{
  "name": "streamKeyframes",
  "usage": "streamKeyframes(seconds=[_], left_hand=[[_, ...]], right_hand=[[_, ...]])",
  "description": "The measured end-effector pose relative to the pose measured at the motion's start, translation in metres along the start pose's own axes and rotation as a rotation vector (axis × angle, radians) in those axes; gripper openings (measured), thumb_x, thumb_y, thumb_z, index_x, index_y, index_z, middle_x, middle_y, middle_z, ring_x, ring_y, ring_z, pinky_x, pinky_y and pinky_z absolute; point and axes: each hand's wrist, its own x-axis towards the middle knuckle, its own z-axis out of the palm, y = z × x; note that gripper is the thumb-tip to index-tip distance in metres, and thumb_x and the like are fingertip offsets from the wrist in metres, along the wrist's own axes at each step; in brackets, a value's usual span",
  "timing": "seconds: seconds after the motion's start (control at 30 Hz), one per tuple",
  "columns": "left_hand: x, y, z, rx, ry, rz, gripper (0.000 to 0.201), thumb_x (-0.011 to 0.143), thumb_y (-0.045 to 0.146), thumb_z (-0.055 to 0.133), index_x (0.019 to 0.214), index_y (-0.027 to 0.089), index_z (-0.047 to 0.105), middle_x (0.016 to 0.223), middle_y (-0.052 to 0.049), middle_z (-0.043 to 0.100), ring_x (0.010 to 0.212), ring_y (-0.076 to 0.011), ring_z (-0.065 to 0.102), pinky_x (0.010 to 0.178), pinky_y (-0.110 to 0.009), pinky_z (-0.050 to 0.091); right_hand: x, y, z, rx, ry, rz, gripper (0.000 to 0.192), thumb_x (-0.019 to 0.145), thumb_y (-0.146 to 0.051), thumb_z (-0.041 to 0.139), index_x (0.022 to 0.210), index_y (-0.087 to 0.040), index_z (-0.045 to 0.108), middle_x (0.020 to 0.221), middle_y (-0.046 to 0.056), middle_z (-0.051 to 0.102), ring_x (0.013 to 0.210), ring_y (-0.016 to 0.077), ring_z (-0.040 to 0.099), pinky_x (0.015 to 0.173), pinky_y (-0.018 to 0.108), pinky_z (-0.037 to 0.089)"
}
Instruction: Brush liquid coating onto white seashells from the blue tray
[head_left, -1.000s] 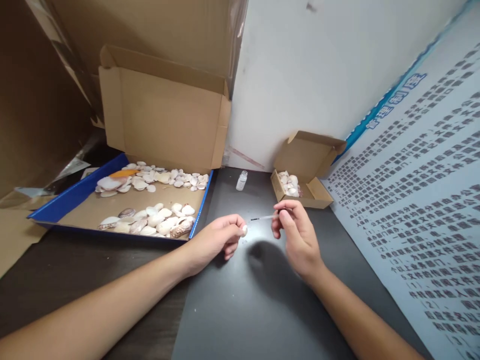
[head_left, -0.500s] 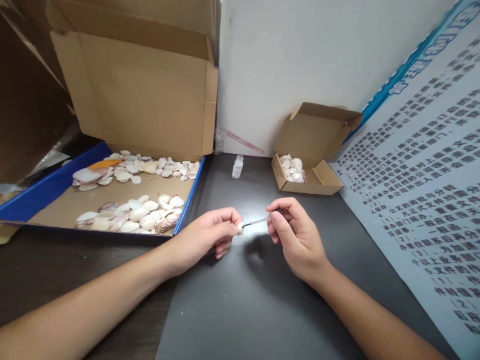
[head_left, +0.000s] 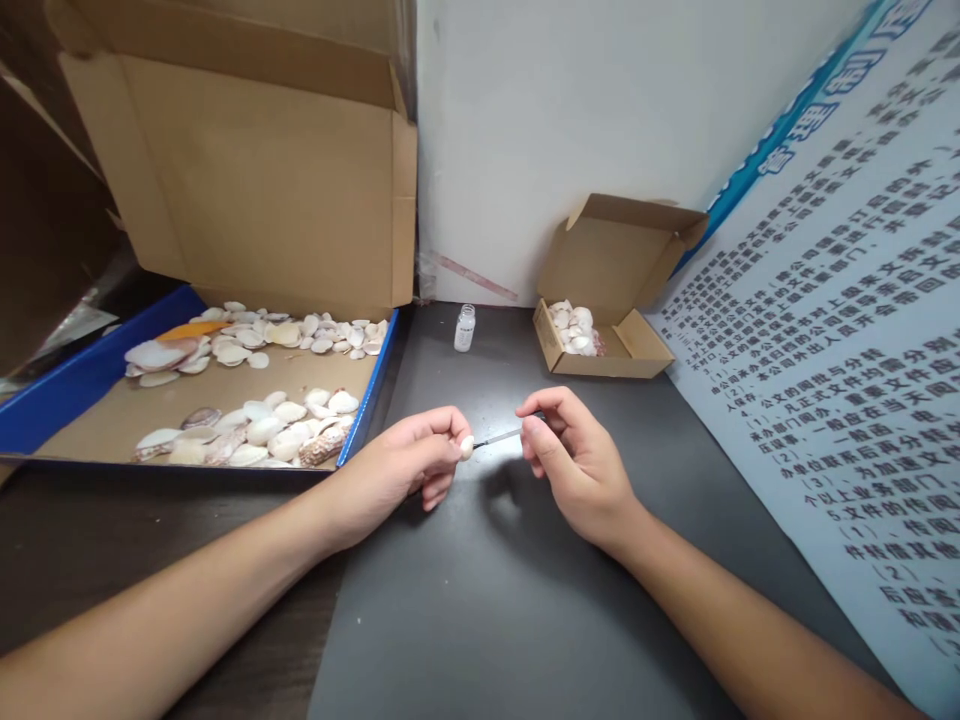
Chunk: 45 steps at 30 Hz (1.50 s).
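- While the left hand [head_left: 411, 455] pinches a pale shell [head_left: 466, 447], the right hand [head_left: 576, 460] grips a thin stick [head_left: 501, 437], tip at it
- little bottle [head_left: 465, 328] behind, contents unclear
- small box [head_left: 615, 365]: white shells [head_left: 576, 328] piled left
- big blue-sided box [head_left: 82, 375]: two bunches of assorted shells [head_left: 265, 430]

Pinches small whitish piece [head_left: 466, 447] in left hand [head_left: 411, 460], on near side of upright clear vial [head_left: 464, 330]. Holds thin stick [head_left: 501, 437] in right hand [head_left: 576, 460], nearer than vial and right of it; rests dark tip [head_left: 478, 444] against piece. Note mixed shells [head_left: 265, 431] in blue-walled box [head_left: 225, 388], left of vial; note pale shells [head_left: 579, 322] in small open carton [head_left: 634, 368], right of vial; printed sheet [head_left: 847, 330] farther right.
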Motion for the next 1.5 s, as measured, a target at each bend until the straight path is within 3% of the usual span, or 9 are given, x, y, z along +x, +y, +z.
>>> streamKeyframes(seconds=[0.27,0.47,1.5], left_hand=[[0.0006,-0.0001,-0.0001,0.017,0.011,-0.013,0.012,0.085,0.026,0.055,0.078,0.019,0.048,0.053,0.007,0.039,0.049,-0.0085,0.035,0.049,-0.021,0.033],[0.0017,-0.0026,-0.0015,0.03,0.006,-0.022,0.017,0.087,0.031,0.058,0.08,0.02,0.047,0.055,0.008,0.038,0.05,-0.0079,0.035,0.049,-0.02,0.034],[0.001,-0.0025,0.0009,0.12,-0.003,0.01,0.016,0.087,0.032,0.057,0.08,0.02,0.048,0.055,0.008,0.039,0.048,-0.0081,0.036,0.05,-0.022,0.033]], right_hand=[[-0.0038,-0.0006,0.0018,0.059,0.045,-0.038,0.008,0.1,-0.031,0.05,0.101,-0.024,0.054,0.071,-0.004,0.055,0.059,0.0117,0.052,0.053,0.024,0.041],[-0.0013,-0.0033,0.0009,-0.006,0.045,-0.022,0.006,0.097,-0.029,0.054,0.098,-0.023,0.053,0.069,-0.005,0.051,0.053,0.0097,0.046,0.05,0.024,0.038],[-0.0033,-0.0082,0.0035,-0.01,0.035,-0.077,0.007,0.095,-0.027,0.054,0.1,-0.024,0.05,0.069,-0.005,0.05,0.055,0.0109,0.047,0.051,0.024,0.04]])
